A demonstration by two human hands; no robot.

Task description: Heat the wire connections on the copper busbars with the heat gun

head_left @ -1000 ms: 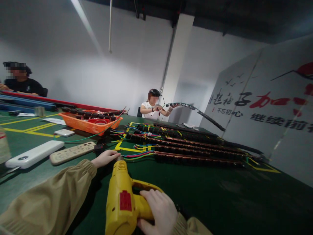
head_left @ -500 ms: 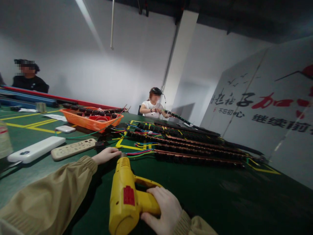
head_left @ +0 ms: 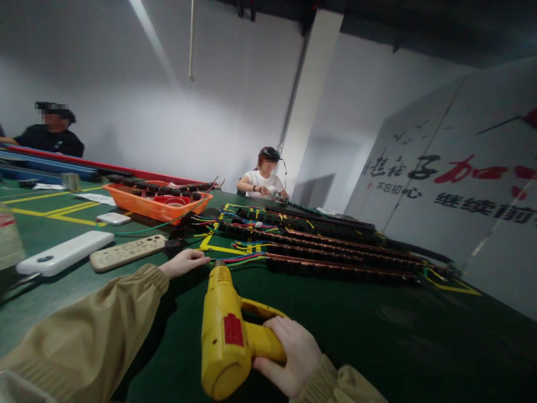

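My right hand [head_left: 293, 354] is wrapped round the handle of a yellow heat gun [head_left: 226, 341] with a red label. Its nozzle points away from me, close to the ends of coloured wires [head_left: 245, 258]. These wires run out of the nearest long black bundle [head_left: 335, 268], which has a copper-coloured strip along it. At the wire ends, my left hand [head_left: 185, 263] pinches the tips just left of the nozzle. Several similar bundles lie behind, side by side on the green table [head_left: 377, 336].
An orange basket [head_left: 155, 208] holds black parts and red items. Left of my hands are a beige power strip [head_left: 128, 253], a white power bank [head_left: 65, 253] and a small white box [head_left: 113, 219]. Two people sit beyond the table.
The heat gun and my right hand have shifted right, and the nozzle now sits right of my left fingertips. The person across has lowered the long piece.
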